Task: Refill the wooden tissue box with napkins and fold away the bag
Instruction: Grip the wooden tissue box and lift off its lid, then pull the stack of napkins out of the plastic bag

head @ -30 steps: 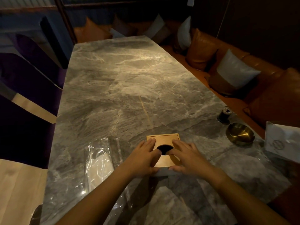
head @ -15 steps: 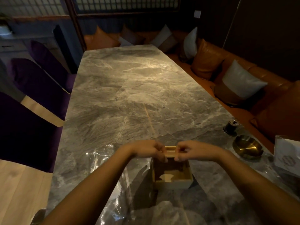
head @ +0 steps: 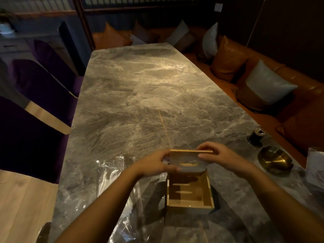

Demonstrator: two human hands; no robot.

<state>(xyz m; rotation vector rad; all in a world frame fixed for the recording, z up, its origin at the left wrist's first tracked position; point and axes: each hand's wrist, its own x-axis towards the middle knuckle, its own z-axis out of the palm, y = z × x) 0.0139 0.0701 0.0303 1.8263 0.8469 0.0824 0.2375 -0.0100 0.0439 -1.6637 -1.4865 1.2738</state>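
The wooden tissue box point(head: 190, 204) stands open and looks empty on the marble table point(head: 143, 95) near its front edge. Its lid point(head: 187, 161), with an oval slot, is raised upright over the box's far side. My left hand point(head: 154, 163) grips the lid's left end and my right hand point(head: 220, 157) grips its right end. A clear plastic bag point(head: 114, 179) lies flat on the table to the left of the box, partly under my left forearm; I cannot tell what it holds.
At the right edge of the table sit a brass bowl point(head: 275, 160), a small dark jar point(head: 256, 136) and a white card stand point(head: 315, 165). Purple chairs point(head: 40, 95) line the left side, an orange sofa with cushions point(head: 266, 85) the right.
Both hands went from lying flat on the shut box to lifting the lid off. The lid now stands higher and more upright, and the box interior shows.
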